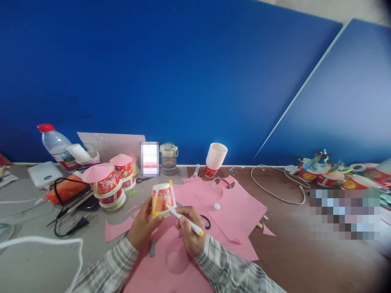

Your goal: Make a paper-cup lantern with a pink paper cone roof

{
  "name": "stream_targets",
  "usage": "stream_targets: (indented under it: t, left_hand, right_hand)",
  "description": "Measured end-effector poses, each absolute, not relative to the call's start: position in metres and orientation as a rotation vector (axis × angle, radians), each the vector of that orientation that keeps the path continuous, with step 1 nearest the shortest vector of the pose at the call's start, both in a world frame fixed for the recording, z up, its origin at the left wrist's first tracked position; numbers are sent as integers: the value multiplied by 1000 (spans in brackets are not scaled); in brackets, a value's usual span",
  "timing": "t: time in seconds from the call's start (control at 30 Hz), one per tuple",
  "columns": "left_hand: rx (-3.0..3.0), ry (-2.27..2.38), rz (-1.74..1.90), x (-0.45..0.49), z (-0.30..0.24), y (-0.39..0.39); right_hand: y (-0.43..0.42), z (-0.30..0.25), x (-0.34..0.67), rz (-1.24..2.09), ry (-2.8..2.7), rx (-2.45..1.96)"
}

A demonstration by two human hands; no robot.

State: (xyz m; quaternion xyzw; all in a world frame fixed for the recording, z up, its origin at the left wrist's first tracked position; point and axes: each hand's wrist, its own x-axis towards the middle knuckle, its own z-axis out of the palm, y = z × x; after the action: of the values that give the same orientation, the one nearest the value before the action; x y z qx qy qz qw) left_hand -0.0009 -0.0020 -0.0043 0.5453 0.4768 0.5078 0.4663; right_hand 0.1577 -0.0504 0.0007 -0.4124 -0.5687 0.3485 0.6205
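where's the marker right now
In the head view, the marker is just below centre in the right hand, its tip at the cup held by the left hand, over the pink paper.

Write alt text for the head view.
A left hand holds a printed paper cup over pink paper while the right hand holds a white marker at its edge. Pink-lidded cups, a water bottle and cables sit on the table around.

A red-and-yellow printed cup [163, 198], white yellow-capped marker [185, 221], pink paper [232, 207], plaid sleeves [232, 272].
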Motion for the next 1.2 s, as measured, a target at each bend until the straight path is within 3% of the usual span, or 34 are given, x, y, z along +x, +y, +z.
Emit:
stream_targets:
  t: [1.2]
  left_hand:
    - [1327,1128,1253,-1,-4,-2]
  right_hand:
    - [-48,3,162,798,-1250,-980]
